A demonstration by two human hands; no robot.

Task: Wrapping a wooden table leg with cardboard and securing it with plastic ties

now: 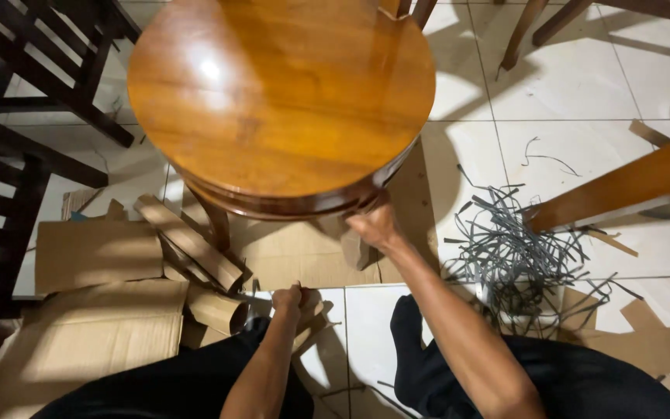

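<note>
Looking down from the head view, a round wooden table (281, 97) stands on the tiled floor (575, 85), its glossy top bare of any wrapping. The right hand (374, 225) reaches up to the near rim of the table, its fingers curled against the dark underside edge, closed there as far as the view shows. The left hand (288, 297) sits lower, near the floor, clenched on something thin and dark; what that is cannot be told, perhaps a cutting tool or a strap end. The two hands are well apart.

Flattened cardboard (98, 252) lies under and to the left of the table, some pieces folded and torn, one sheet still spread beneath the table's legs. A tangle of grey straps (517, 256) lies on the floor to the right, beside a slanting wooden leg (622, 186) of another piece. Dark chairs (17, 116) stand at the far left.

Judging by this, the unpacking looks mostly done: the top is uncovered, and straps and cardboard are off. What seems left is the lower part by the legs and the litter on the floor.
</note>
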